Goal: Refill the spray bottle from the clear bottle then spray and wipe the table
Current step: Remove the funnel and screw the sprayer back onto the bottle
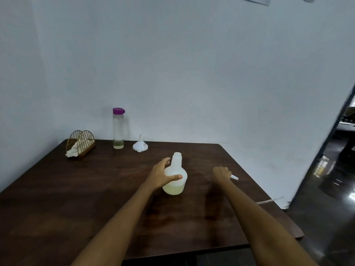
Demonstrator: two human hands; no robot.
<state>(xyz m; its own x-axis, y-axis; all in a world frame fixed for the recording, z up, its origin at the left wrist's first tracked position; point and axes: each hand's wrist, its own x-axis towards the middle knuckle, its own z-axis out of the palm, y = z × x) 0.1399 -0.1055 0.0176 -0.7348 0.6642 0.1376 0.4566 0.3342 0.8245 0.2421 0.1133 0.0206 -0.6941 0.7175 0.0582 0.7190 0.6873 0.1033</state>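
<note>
The white translucent spray bottle (175,181) stands uncapped in the middle of the dark wooden table (76,198), with pale yellowish liquid in its lower part. My left hand (161,175) holds its body, thumb across the front and fingers behind the neck. To the right, my right hand (221,173) grips the removed spray head (234,177); only its white tip shows past my fist. A thin dip tube (270,200) sticks out beyond my right forearm. The clear bottle (118,131) with a purple cap stands at the back edge, a little liquid at its bottom.
A white funnel (140,146) sits upside down beside the clear bottle. A gold wire holder (81,142) with a pale cloth (72,152) stands at the back left corner. A white wall runs behind the table; a dark doorway opens at the right.
</note>
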